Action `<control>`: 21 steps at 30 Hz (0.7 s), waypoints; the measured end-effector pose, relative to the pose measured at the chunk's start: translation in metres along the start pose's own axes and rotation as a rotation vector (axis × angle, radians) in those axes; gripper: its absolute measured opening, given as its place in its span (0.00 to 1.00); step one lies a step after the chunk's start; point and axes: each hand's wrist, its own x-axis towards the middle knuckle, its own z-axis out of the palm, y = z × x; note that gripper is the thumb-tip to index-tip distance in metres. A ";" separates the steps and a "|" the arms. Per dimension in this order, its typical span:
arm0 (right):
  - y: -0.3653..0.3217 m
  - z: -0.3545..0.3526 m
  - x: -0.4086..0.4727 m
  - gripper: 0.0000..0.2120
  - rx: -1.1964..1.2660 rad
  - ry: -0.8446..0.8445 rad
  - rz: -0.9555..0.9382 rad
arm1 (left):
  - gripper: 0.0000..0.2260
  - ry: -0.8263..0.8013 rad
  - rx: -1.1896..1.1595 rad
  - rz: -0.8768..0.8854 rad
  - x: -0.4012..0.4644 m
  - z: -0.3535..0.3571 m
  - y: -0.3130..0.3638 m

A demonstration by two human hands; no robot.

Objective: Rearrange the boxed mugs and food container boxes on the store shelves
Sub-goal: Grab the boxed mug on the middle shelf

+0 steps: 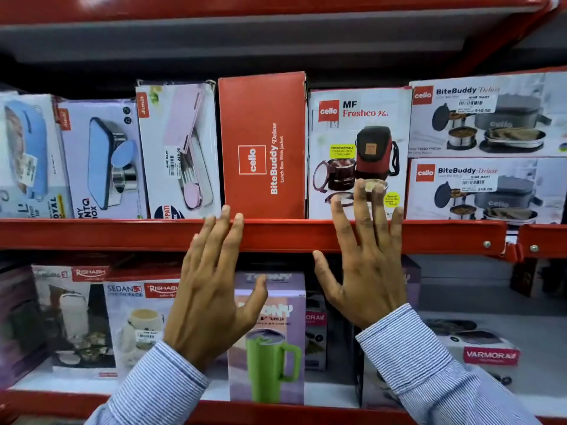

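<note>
An orange Cello BiteBuddy box (264,142) stands upright on the upper shelf, beside a white Cello MF Freshco box (352,133). My left hand (211,286) is raised with fingers spread, its fingertips at the shelf's red front rail (122,234) just below the orange box. My right hand (365,259) is also spread, its fingertips over the lower front of the Freshco box. Neither hand holds anything. On the lower shelf a lilac tumbler box (276,357) showing a green mug stands between my wrists.
Two stacked BiteBuddy Deluxe boxes (487,148) fill the upper right. Lunch box cartons (104,157) line the upper left. Rishabh boxes (129,317) sit lower left, and a Varmora box (487,357) lower right. A red shelf runs overhead.
</note>
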 end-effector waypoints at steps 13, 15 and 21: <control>-0.005 0.059 -0.125 0.23 0.648 -0.625 0.565 | 0.30 -0.553 -0.254 -0.580 -0.107 0.046 -0.053; -0.008 0.065 -0.129 0.25 0.712 -0.688 0.612 | 0.22 -0.554 -0.414 -0.617 -0.114 0.058 -0.052; -0.016 0.053 -0.139 0.21 0.914 -0.554 0.673 | 0.15 -0.294 -0.544 -0.628 -0.131 0.064 -0.034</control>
